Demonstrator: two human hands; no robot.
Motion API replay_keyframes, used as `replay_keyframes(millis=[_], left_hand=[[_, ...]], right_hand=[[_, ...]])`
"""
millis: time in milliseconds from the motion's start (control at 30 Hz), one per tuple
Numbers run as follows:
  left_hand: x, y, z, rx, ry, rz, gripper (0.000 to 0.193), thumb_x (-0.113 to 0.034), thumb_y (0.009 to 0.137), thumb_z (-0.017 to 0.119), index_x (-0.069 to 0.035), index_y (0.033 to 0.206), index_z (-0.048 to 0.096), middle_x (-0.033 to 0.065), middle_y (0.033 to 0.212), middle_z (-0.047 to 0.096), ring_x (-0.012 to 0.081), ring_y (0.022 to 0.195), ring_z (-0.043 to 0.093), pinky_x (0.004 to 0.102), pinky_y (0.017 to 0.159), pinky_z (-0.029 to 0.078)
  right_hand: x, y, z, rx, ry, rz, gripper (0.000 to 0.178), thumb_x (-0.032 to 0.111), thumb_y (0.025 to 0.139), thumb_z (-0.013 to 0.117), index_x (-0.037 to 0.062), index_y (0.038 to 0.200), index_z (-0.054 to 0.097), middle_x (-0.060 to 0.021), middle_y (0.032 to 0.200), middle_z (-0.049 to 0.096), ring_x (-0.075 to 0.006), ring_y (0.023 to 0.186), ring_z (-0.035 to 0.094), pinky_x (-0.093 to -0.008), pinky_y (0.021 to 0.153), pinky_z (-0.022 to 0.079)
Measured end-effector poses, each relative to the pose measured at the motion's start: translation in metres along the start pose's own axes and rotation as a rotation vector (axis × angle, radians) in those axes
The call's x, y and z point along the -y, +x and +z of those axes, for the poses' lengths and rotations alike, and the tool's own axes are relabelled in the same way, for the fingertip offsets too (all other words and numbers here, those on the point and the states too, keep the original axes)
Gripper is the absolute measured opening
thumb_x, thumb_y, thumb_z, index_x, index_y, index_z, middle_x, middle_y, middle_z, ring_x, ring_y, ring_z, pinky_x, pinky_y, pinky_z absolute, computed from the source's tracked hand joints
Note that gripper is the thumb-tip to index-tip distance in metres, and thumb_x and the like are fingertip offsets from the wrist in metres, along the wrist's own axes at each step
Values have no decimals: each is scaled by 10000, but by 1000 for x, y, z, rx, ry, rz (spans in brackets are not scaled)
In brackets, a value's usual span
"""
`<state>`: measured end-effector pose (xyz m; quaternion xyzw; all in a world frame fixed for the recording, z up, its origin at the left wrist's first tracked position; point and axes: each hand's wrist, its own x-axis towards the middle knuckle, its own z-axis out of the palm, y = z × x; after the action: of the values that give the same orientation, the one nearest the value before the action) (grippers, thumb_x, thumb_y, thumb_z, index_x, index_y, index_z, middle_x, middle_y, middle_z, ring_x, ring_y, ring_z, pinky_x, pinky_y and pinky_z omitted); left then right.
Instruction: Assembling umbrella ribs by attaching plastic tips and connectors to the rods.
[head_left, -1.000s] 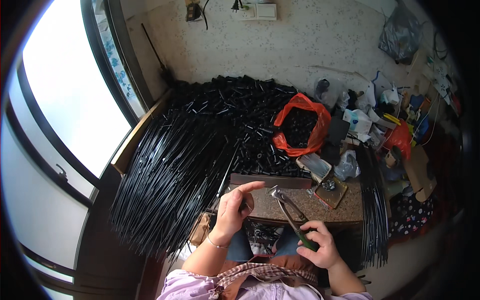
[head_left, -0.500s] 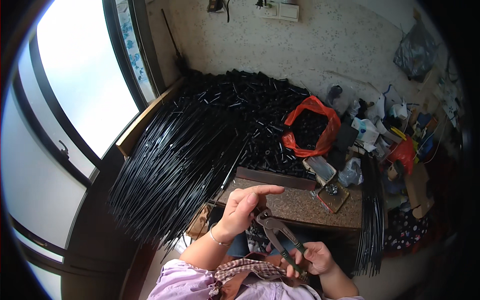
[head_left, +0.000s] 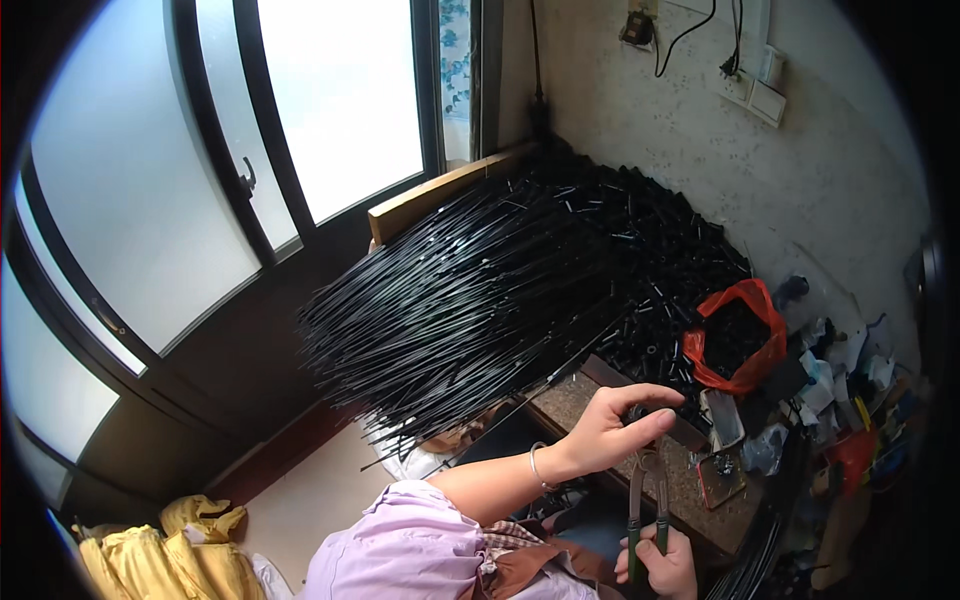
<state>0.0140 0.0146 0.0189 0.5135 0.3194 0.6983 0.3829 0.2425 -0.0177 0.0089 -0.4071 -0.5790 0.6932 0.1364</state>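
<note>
My left hand (head_left: pixel 622 432) reaches over the bench edge, index finger and thumb stretched out. Its other fingers curl around a small black piece (head_left: pixel 642 411), mostly hidden, its kind unclear. Below and to the right, my right hand (head_left: pixel 668 566) is closed on the green handles of slip-joint pliers (head_left: pixel 637 500). Their grey jaws point up, just under my left hand; whether they touch the black piece cannot be made out. Across the bench lie a heap of short black tubes (head_left: pixel 670 240) and a large bundle of long thin black rods (head_left: pixel 430 300).
An orange-red plastic bag (head_left: pixel 768 375) of black parts stands right of the heap. Near it are a small tray (head_left: pixel 722 482) with metal bits and a clear box (head_left: pixel 722 420). A wooden board (head_left: pixel 440 192) edges the bundle. Yellow cloth (head_left: pixel 170 555) lies lower left.
The view has swung left, so the bench and both hands appear farther right. The pliers now stand more upright, with their jaws close under my left hand.
</note>
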Motion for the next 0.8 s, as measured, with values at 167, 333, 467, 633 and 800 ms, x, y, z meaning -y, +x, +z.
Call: replay_keyframes(millis=[167,333,467,633,800], left_hand=[[11,0,7,148,122,138,399,-237,747,694,1,1051,594,-12,630,549,31,563,463,182,521,363],[7,-1,-10,84,258,126,595,-317,572,827,-3,1026,604,-29,581,483,31,528,398,194,476,296],[14,-2,-12,123,165,114,705,-437,511,838,5,1013,614,-32,585,496,35,533,414,192,480,304],[12,-3,3,219,166,65,711,-453,498,839,3,994,615,-32,552,475,41,494,398,193,449,292],[17,2,-6,251,164,89,639,-380,534,840,6,987,609,-37,542,447,32,484,365,198,442,264]], right_hand=[[-48,33,-15,449,242,33,459,25,706,657,-15,1117,455,-79,703,599,-213,692,611,-298,621,476],[-8,34,-6,-813,-1077,-838,491,-20,594,600,5,1064,459,-171,899,563,-303,782,572,-364,676,466],[-4,-2,-5,-126,-373,-199,174,108,815,592,-27,917,555,-144,724,602,-227,591,590,-302,548,468],[-21,15,-6,267,307,46,274,154,787,670,-44,935,552,-90,671,600,-145,533,578,-240,483,455],[-19,29,-5,-489,-737,-603,458,64,685,675,-5,1080,454,-127,810,574,-259,625,577,-335,546,456]])
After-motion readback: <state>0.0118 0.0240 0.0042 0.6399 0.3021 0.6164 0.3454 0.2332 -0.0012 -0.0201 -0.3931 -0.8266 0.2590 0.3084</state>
